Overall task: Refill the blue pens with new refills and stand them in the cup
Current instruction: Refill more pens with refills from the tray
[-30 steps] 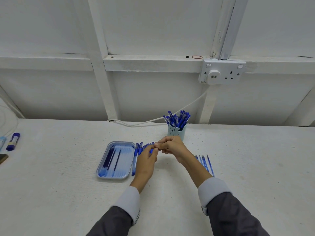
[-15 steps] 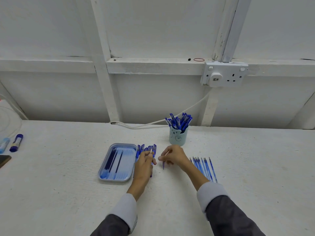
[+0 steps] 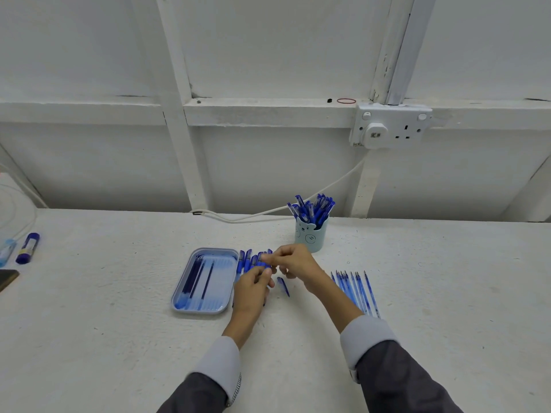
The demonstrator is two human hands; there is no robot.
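Note:
My left hand (image 3: 252,289) grips a blue pen (image 3: 264,265) just right of the tray. My right hand (image 3: 295,263) reaches over from the right and pinches the far end of that same pen. A short blue pen piece (image 3: 283,286) lies loose on the table between my wrists. Several blue pens (image 3: 246,259) lie in a row beside the tray, partly hidden by my hands. The light blue cup (image 3: 311,239) behind my right hand holds several blue pens upright. Several thin blue refills (image 3: 356,290) lie side by side to the right of my right forearm.
A blue tray (image 3: 179,296) with a few dark refills sits left of my hands. A white cable (image 3: 268,211) runs along the wall to a socket (image 3: 390,129). A glue stick (image 3: 28,247) and a dark object (image 3: 7,278) lie at the far left.
My right hand has moved left from the table to the pen in my left hand. The short blue piece now lies alone on the table.

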